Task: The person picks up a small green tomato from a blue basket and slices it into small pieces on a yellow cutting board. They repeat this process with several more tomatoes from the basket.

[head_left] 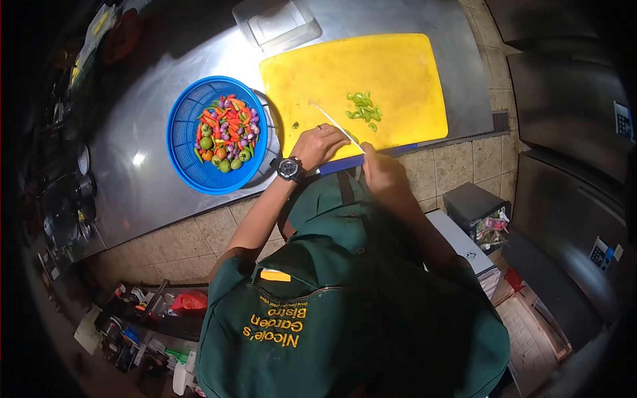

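My right hand (pixel 385 174) is closed around the handle of a knife (pixel 340 127), whose thin blade points up and left over the yellow cutting board (pixel 405 66). Against the blade's near side, my left hand (pixel 322 144), with a black watch on the wrist, rests on the board with fingers curled together. What those fingers hold, if anything, is hidden. Cut pieces of green pepper (pixel 363 106) lie beyond the blade. A small dark green scrap (pixel 296 125) sits left of the knife tip.
A blue basket (pixel 178 156) of red chilies, small purple onions and green and orange tomatoes stands left of the board. Behind the board is a clear plastic container (pixel 275 26). Everything rests on a steel table (pixel 133 192). A dark bin (pixel 474 205) stands at right.
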Available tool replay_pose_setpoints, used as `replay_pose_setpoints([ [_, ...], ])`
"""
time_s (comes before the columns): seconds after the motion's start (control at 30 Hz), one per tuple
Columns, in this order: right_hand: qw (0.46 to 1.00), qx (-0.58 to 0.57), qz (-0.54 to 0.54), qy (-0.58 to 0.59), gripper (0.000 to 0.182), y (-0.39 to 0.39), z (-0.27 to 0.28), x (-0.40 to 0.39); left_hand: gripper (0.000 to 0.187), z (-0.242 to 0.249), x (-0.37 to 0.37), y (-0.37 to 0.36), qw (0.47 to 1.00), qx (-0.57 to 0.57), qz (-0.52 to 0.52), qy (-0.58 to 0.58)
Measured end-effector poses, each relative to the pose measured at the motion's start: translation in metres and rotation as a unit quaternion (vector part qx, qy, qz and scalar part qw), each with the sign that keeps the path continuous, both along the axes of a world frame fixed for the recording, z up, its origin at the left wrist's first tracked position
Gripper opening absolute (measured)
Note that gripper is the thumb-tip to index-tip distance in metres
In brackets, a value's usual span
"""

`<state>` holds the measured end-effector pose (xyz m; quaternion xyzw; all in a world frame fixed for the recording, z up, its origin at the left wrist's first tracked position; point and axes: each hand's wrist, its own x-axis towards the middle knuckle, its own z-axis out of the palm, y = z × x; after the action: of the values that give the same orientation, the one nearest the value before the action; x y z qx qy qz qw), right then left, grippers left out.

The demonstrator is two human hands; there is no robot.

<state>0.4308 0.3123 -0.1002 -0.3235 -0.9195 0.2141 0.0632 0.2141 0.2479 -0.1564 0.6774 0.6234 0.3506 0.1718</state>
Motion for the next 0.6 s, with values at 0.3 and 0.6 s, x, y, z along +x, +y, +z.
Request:
replay_pose_setpoints([
  [0.3,0.988,-0.120,-0.047,-0.079,0.032,-0.005,-0.002,-0.002,0.011,-0.005,0.001,-0.002,1.000,0.006,0.001,-0.005],
  [0.6,0.985,-0.127,-0.067,-0.094,0.027,0.004,0.012,-0.030,0.012,-0.012,0.001,-0.007,1.000,0.017,0.010,-0.020],
])
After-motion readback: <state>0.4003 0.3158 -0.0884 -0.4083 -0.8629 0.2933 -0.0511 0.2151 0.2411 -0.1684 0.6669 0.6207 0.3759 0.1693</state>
